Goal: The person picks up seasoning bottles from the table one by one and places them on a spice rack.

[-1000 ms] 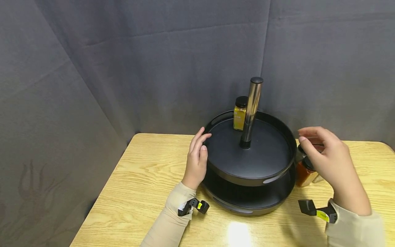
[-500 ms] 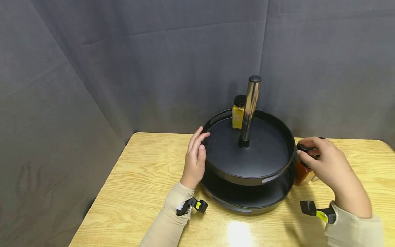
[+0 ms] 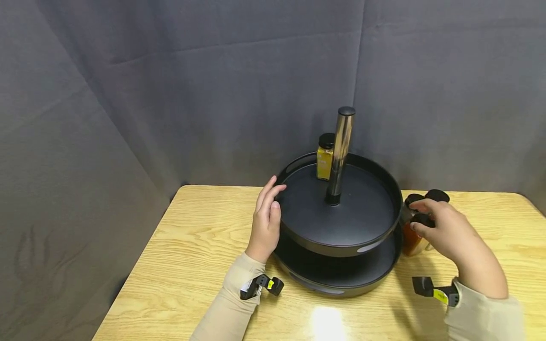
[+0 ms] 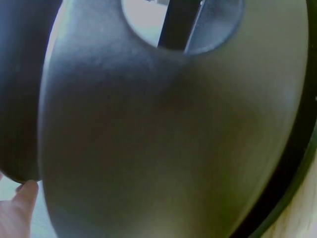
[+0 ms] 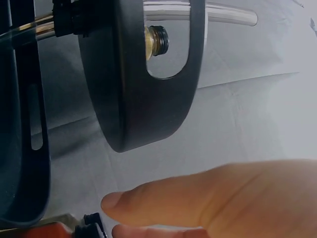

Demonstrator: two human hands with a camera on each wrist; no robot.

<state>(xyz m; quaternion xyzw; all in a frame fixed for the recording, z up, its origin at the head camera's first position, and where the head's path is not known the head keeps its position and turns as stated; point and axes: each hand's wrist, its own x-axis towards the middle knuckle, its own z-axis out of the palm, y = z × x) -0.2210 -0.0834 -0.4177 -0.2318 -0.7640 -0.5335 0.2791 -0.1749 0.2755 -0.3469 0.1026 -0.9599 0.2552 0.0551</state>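
Observation:
A black two-tier round tray (image 3: 337, 227) stands on the table, with a metallic centre post (image 3: 341, 147) rising from its upper tier. My left hand (image 3: 265, 227) rests at the upper tier's left rim, its fingers extended and slightly bent. On that tier, behind the post, is a yellow-labelled spice jar (image 3: 324, 158) with a black lid. To the right of the tray, my right hand (image 3: 452, 232) hovers with bent fingers and thumb apart near the black lid of an orange-red spice jar (image 3: 413, 239). The right wrist view shows its thumb close to the lids; contact cannot be made out.
Other black-lidded jars (image 3: 437, 195) stand behind the orange-red one, partly hidden by the right hand. A light wood table (image 3: 192, 255) extends left of the tray. Grey cloth (image 3: 239, 94) hangs behind the table and along its left side.
My right hand has come down over the jars beside the tray and settled close to the orange-red jar's lid. The left hand stays at the tray's rim.

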